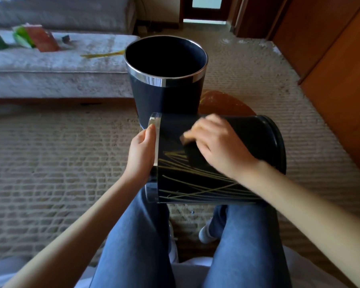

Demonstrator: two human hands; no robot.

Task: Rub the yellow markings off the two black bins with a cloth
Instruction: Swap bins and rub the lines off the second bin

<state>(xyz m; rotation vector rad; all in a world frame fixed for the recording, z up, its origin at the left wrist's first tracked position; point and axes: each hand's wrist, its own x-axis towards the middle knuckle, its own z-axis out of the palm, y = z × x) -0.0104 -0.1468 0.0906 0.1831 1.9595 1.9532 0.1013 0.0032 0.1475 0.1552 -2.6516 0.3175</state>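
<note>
Lying on its side across the knees of a person in blue jeans (137,235), the tipped bin (247,132) sat in the lower middle of the frame, chrome rim (154,118) to the left, base to the right. The left hand (141,150) clasped that rim, thumb along its outer edge, the other fingers hidden behind it. The right hand (218,146) lay on the bin's upper side, fingers bent and pinching a small pale cloth (185,138), blurred, against the black wall. The yellow markings (195,183) crossed the wall just below those fingers. Beyond, mid-frame, the upright bin (166,94) stood open-mouthed by a round brown surface (227,102); whether it stood on it could not be told. Beige carpet (50,163) spread around. A grey sofa (50,69) filled the upper left, and wooden panelling (330,59) ran down the right edge.
</note>
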